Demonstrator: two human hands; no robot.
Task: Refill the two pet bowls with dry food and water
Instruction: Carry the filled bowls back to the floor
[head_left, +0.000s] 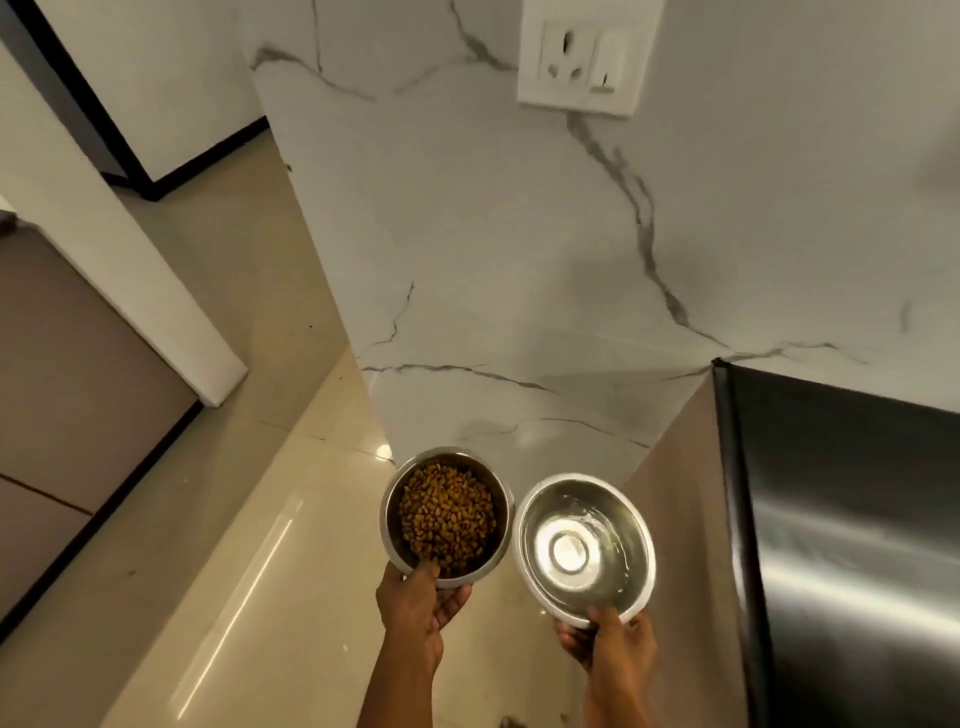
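Two steel pet bowls are held above the beige floor, close to a marble wall. The left bowl (390, 525) holds brown dry food (447, 514). My left hand (415, 613) grips its near rim, thumb inside. The right bowl (524, 519) has a white outer rim and holds clear water (613, 535) over a shiny bottom. My right hand (608, 644) grips its near rim, thumb on top. The two bowls are side by side, nearly touching.
A marble wall (493, 260) with a socket plate (582, 57) rises just ahead. A dark steel appliance (841, 545) stands at the right. A glossy beige tile floor (234, 571) runs to the left, past a white pillar (119, 249) and brown cabinet fronts (78, 374).
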